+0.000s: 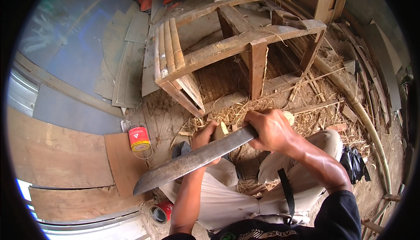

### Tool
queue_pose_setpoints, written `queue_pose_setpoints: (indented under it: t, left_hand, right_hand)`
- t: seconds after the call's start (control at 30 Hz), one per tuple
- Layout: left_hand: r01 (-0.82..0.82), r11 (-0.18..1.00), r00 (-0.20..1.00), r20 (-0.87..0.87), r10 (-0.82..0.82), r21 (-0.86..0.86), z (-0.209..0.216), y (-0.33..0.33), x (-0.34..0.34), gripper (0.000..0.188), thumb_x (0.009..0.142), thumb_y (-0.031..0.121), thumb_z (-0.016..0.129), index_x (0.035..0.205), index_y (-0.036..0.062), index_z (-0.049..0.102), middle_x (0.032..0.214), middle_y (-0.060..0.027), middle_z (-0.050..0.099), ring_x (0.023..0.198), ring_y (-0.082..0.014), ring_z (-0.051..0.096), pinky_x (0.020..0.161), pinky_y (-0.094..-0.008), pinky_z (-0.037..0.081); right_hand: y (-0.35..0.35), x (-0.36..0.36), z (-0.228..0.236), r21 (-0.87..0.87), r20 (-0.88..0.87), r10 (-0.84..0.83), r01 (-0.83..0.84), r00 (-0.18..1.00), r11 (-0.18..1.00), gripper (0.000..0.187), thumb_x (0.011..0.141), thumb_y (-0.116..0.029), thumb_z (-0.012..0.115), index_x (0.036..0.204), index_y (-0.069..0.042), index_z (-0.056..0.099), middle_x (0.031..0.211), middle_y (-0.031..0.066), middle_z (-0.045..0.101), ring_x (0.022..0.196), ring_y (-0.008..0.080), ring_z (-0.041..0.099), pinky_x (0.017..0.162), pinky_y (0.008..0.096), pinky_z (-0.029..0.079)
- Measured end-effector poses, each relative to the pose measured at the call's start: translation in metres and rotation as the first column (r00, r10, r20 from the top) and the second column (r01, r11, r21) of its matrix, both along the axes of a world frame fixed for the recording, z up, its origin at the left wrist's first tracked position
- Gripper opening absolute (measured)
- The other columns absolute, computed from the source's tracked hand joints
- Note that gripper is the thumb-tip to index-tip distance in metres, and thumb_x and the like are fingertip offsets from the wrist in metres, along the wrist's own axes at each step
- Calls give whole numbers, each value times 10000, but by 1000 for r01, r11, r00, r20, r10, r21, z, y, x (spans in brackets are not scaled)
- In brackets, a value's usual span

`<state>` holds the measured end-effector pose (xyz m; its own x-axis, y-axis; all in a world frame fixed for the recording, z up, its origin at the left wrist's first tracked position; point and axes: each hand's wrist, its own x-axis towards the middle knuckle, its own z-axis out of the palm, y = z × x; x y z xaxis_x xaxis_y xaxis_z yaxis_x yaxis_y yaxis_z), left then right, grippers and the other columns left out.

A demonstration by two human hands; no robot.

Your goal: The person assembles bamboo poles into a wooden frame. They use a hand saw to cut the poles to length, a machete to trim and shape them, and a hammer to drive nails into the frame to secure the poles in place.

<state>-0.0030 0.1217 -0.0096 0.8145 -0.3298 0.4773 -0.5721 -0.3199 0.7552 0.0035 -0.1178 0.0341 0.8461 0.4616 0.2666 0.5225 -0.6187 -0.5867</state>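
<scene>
My right hand point(272, 128) is wrapped round the handle end of a machete point(188, 161). The broad, stained blade slants down to the left, across my left forearm and over my lap. My left hand point(204, 139) is closed beside a short pale piece of wood point(222, 130), its thumb against it. The blade passes in front of that hand and hides most of its fingers. Beyond both hands stands a wooden frame point(210, 58) with split bamboo strips point(170, 50) along its left end. A handsaw point(286, 19) lies on top of the frame's far right corner.
Shavings point(315, 117) and offcuts litter the ground around my knees. To my left are a red and yellow can point(139, 138), another red can point(162, 212) lying tipped, and plywood sheets point(65, 148). A bamboo pole point(372, 126) and a black plastic bag point(353, 165) lie to the right.
</scene>
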Motion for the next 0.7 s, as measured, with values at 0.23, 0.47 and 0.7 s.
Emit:
queue_pose_setpoints:
  t: [0.23, 0.47, 0.7]
  left_hand:
    - [61, 983, 995, -86, -47, 172, 4, -3, 0, 399, 735, 315, 720, 996, 42, 589, 775, -164, 622, 716, -384, 663, 653, -397, 532]
    - [-12, 970, 995, -91, 35, 241, 4, 2, -10, 362, 742, 248, 742, 999, 36, 602, 823, -185, 637, 745, -390, 670, 661, -415, 532]
    - [27, 967, 953, 285, -102, 254, -1, -2, 11, 59, 847, 100, 631, 842, 45, 610, 752, -70, 547, 545, -232, 559, 482, -326, 420]
  right_hand:
    - [5, -9, -5, -25, 45, 5, -4, 999, 1000, 254, 680, -189, 743, 816, -41, 586, 717, 139, 660, 684, 372, 674, 621, 476, 539]
    - [5, 4, -17, 72, 141, 35, -46, 989, 996, 240, 676, -179, 734, 826, -43, 604, 713, 141, 654, 673, 387, 666, 622, 477, 538]
    - [-3, 28, -40, 29, 76, -32, 30, 997, 999, 247, 678, -203, 733, 859, -61, 644, 729, 156, 680, 665, 380, 677, 622, 474, 546]
